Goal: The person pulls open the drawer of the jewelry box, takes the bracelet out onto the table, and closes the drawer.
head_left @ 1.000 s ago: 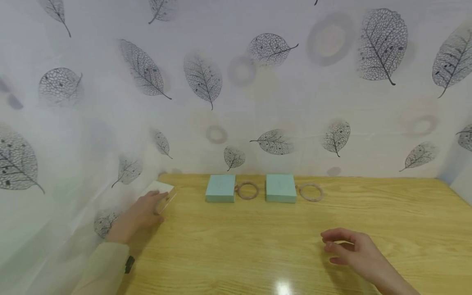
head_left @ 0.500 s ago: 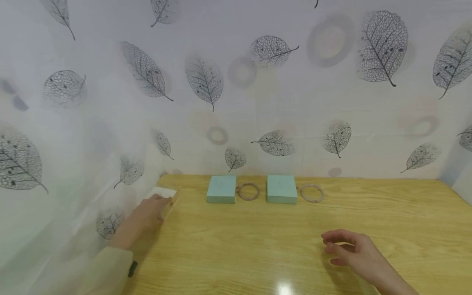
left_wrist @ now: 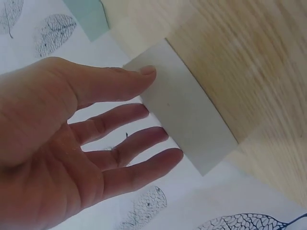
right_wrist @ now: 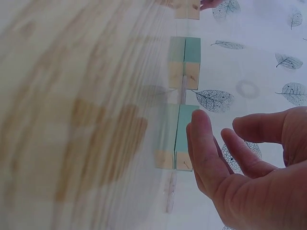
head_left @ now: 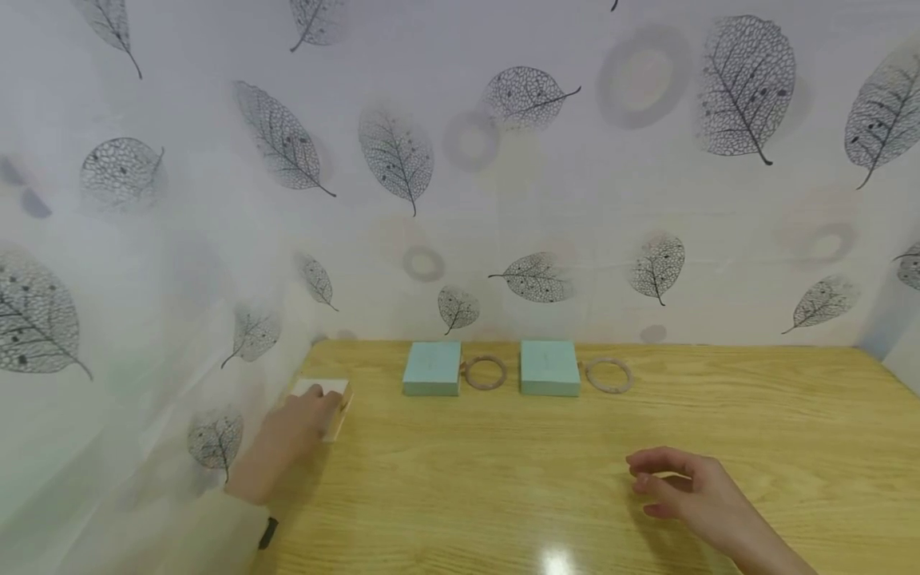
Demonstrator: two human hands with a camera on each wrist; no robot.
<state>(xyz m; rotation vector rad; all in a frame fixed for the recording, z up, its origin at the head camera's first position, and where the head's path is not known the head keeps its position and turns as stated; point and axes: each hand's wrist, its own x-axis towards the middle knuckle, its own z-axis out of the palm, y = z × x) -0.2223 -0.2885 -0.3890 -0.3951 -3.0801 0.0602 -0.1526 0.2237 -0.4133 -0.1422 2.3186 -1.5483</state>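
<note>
A white box lies at the table's left end, beside the side curtain. My left hand reaches over it from the near left, fingers on its top in the head view. In the left wrist view, slightly bent, spread fingers meet one edge of the box, and the thumb lies across its pale face. The index finger is hidden there. My right hand hovers over the right front of the table, loosely curved and holding nothing; a gap shows between thumb and fingers in the right wrist view.
Along the back stand two mint-green boxes, a left one and a right one. Right of each lies a bangle-like ring, the first darker, the second paler. A leaf-print curtain closes off the back and sides.
The white box has slid a little nearer and rightward, turning straighter, with my left hand moving along on it. My right hand stays where it was.
</note>
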